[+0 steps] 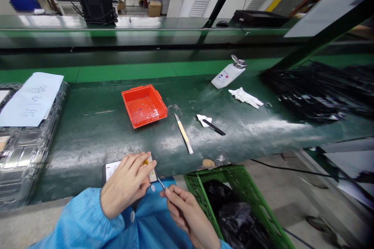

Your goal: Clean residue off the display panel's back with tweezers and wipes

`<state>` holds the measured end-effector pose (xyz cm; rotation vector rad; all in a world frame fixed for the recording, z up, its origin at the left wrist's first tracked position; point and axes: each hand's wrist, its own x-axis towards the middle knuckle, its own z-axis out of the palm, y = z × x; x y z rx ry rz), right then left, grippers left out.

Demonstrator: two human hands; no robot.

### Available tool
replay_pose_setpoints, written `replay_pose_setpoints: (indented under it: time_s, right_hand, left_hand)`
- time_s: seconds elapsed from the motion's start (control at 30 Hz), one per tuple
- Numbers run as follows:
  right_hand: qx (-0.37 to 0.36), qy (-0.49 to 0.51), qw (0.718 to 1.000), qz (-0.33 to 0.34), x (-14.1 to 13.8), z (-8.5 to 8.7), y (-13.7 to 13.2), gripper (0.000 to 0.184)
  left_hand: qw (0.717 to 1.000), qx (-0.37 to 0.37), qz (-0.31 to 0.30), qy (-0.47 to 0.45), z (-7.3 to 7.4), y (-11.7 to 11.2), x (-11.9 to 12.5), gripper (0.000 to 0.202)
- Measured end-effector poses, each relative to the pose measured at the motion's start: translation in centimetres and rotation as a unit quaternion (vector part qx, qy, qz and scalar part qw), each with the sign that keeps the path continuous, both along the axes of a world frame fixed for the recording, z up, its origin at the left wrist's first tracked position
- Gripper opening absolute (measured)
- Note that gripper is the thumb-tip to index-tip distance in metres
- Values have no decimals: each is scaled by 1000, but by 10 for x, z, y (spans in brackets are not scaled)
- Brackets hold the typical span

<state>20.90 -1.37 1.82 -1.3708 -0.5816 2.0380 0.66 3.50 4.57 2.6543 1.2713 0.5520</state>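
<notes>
The left hand [125,187] has its grip closed on a flat part [111,170] at the table [87,136] edge. The right hand [187,212] pinches tweezers [161,184], tip just beside it.

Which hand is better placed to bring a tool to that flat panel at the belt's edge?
Right, probably. The right hand pinches a thin metal tool whose tip points at the flat panel; the left hand lies on the panel, gripping it.

The green bench [96,132] carries a red tray [143,106], a wooden-handled knife [184,134], a black tool [214,127], a white bottle [228,74], a cloth [246,97], clear plastic trays [20,155] and black parts [315,93].
</notes>
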Motion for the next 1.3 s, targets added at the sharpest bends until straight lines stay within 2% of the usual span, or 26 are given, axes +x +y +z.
replay_pose_setpoints:
  time_s: [0.13,0.3,0.4,0.47,0.53,0.63,0.7,0.8,0.93,1.3]
  right_hand:
    - [-29,42,999,-11,0,-4,-1,41]
    - [-28,61,998,3,0,-3,-1,42]
    - [14,3,1000,7,1,-2,-3,43]
    - [85,-86,993,9,3,-2,-6,39]
    - [178,-197,964,14,4,-2,-10,34]
    - [294,-325,899,25,4,-4,-16,25]
    - [343,-367,864,36,3,-4,-18,20]
    - [389,-401,828,43,-1,-6,-19,17]
    - [423,-431,796,39,-5,-7,-20,16]
    - [452,-493,742,46,-9,-2,-21,20]
  left_hand:
    - [1000,-1,-1,10,0,1,1,35]
    - [1000,-7,1,9,-1,1,1,31]
    - [1000,-5,0,5,-1,2,1,31]
    - [1000,-4,-1,4,0,2,1,30]
    - [1000,-5,-1,3,0,1,1,29]
    - [1000,-4,1,-1,1,1,1,29]
    - [1000,-5,2,-3,0,1,2,30]
    - [1000,-6,7,-2,-2,0,3,30]
    - [1000,-1,17,6,-5,-3,4,31]
    - [999,11,33,11,-9,-10,7,30]
